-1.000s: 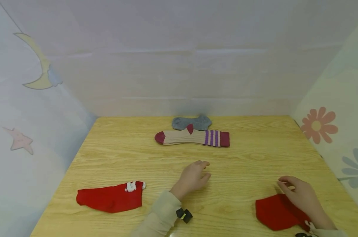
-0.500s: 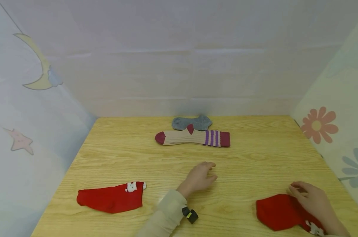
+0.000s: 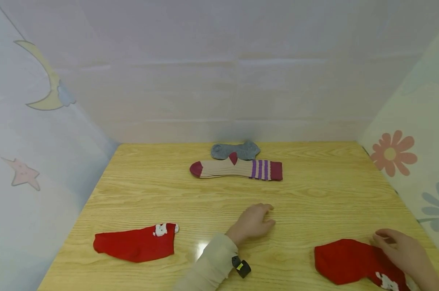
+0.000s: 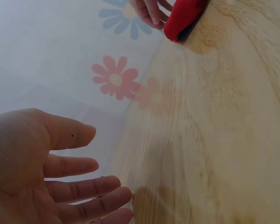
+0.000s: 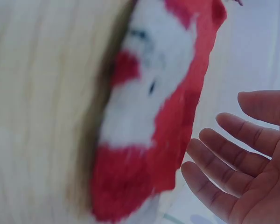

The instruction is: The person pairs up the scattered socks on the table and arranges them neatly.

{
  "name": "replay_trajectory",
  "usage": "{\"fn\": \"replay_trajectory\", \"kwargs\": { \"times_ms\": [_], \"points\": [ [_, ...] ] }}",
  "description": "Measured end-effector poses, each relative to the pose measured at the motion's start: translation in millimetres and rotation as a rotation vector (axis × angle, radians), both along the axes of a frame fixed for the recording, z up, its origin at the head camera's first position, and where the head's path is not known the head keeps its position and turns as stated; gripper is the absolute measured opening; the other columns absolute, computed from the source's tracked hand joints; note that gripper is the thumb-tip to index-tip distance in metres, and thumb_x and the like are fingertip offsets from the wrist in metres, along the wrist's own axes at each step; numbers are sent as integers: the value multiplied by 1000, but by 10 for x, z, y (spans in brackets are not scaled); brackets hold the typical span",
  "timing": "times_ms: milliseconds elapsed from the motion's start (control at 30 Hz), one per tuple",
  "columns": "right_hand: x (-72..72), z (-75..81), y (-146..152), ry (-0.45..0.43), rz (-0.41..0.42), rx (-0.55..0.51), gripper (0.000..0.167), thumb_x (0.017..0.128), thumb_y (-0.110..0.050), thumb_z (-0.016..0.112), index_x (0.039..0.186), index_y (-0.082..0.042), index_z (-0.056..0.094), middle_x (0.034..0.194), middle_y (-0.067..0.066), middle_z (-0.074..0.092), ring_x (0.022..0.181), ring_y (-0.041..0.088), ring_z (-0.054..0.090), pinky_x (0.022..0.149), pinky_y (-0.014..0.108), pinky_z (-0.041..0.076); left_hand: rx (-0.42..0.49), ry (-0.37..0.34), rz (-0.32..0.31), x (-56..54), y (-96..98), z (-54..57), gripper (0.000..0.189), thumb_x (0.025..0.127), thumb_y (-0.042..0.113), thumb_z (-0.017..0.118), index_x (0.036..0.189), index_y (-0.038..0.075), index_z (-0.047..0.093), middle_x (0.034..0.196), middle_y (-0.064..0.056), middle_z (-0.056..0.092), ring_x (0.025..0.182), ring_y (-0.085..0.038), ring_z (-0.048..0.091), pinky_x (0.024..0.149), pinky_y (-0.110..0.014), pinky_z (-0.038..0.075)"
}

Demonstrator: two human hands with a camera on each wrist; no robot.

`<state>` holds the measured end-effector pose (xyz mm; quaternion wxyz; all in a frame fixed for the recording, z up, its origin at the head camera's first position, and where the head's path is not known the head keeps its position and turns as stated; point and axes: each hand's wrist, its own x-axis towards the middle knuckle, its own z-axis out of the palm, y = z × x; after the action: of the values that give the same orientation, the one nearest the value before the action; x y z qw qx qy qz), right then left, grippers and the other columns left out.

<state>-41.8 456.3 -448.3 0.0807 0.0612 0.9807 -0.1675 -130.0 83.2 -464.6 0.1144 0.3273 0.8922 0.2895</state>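
Note:
In the head view my left hand (image 3: 253, 221) is over the middle of the table, its fingers spread and relaxed. The left wrist view shows this hand (image 4: 60, 172) with nothing in its grasp. To the right, a red sock (image 3: 341, 260) with a white animal face lies flat. My right hand (image 3: 404, 250) is just above its cuff side, partly covering it. Loosely extended fingers of the right hand (image 5: 252, 158) appear beside the red sock (image 5: 177, 126) in the right wrist view, holding nothing. A matching red sock (image 3: 135, 244) lies at the left.
Toward the back lies a beige sock (image 3: 223, 168) with maroon toe and purple stripes. A grey sock (image 3: 237, 151) is just behind it, near the back wall (image 3: 219, 93). Printed cloth walls border the wooden table (image 3: 150, 194) on both sides.
Both hands have moved to the right and slightly nearer. My right hand has shifted along the right red sock, uncovering more of its white face. The socks stay where they were.

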Motion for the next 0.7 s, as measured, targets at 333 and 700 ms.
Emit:
{"fn": "replay_trajectory", "kwargs": {
  "times_ms": [333, 700],
  "points": [
    [50, -48, 160, -130, -51, 22, 52, 90, -35, 53, 95, 17, 57, 83, 24, 61, 73, 37, 58, 63, 48, 45, -75, 0, -23, 31, 117, 18, 41, 89, 30, 56, 123, 7, 55, 111, -1, 61, 103, -10, 55, 86, -20, 41],
    [79, -87, 258, -258, -88, 18, 56, 90, -36, 54, 99, 19, 53, 79, 21, 61, 70, 31, 57, 63, 45, 46, -97, 17, -77, 94, 292, -48, 43, 89, 32, 55, 125, 9, 54, 113, 2, 60, 106, -8, 53, 85, -18, 41]
  ]
}}
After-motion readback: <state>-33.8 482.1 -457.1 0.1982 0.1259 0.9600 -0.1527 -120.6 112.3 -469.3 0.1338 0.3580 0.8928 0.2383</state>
